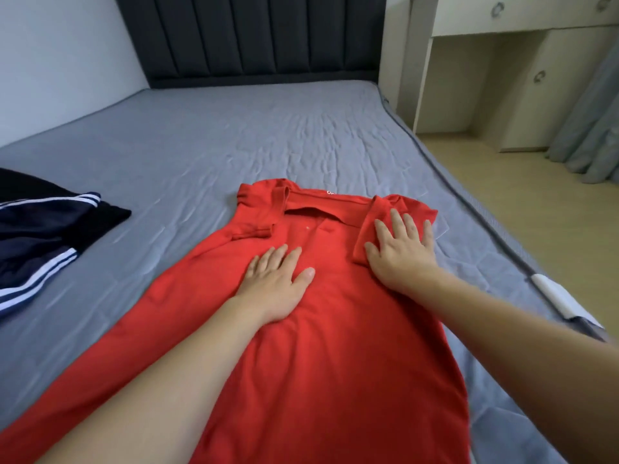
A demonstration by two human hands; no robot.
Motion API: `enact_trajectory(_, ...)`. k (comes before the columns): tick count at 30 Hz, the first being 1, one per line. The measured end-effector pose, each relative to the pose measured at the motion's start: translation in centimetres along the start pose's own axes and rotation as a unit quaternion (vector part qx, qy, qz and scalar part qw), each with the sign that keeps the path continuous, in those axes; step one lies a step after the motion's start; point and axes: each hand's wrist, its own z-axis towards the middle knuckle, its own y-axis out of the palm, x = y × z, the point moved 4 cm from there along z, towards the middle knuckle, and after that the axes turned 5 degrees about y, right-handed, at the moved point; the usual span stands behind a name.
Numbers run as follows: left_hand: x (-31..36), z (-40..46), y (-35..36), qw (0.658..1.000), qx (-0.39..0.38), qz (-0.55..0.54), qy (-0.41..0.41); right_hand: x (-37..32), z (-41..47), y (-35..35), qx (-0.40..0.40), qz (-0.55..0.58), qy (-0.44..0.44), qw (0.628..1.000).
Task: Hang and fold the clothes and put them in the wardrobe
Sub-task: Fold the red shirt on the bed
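A red polo shirt (335,346) lies flat on the grey bed sheet (234,135), collar away from me, with both sleeves folded inward. My left hand (276,279) presses flat on the shirt's chest with straight fingers. On the folded right sleeve near the collar rests my right hand (400,252), fingers spread and straight. Neither hand grips the cloth.
A dark navy garment with white stripes (43,229) lies at the bed's left side. A dark padded headboard (251,38) stands at the far end. Cream cabinets (536,78) and a grey curtain (593,135) stand to the right beyond a wooden floor (536,212). A white label (556,296) marks the bed's right edge.
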Motion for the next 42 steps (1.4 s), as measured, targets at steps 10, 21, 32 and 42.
enact_trajectory(10,-6.1,-9.7,-4.3,0.991,-0.024,0.081,-0.104,-8.5,-11.2,-2.4,-0.176,0.003,-0.126,0.976)
enact_trajectory(21,-6.3,-23.0,-6.6,0.91,-0.4,0.109,-0.001,-16.4,-28.3,-7.1,-0.568,-0.195,-0.242,0.762)
enact_trajectory(32,-3.3,-20.3,-9.5,0.981,-0.105,0.065,0.147,-15.8,-23.1,-8.1,-0.445,-0.196,-0.231,0.843)
enact_trajectory(42,-4.5,-14.6,-12.9,0.99,-0.113,0.009,0.087,-6.4,-11.8,-14.1,-0.363,0.053,-0.064,0.928)
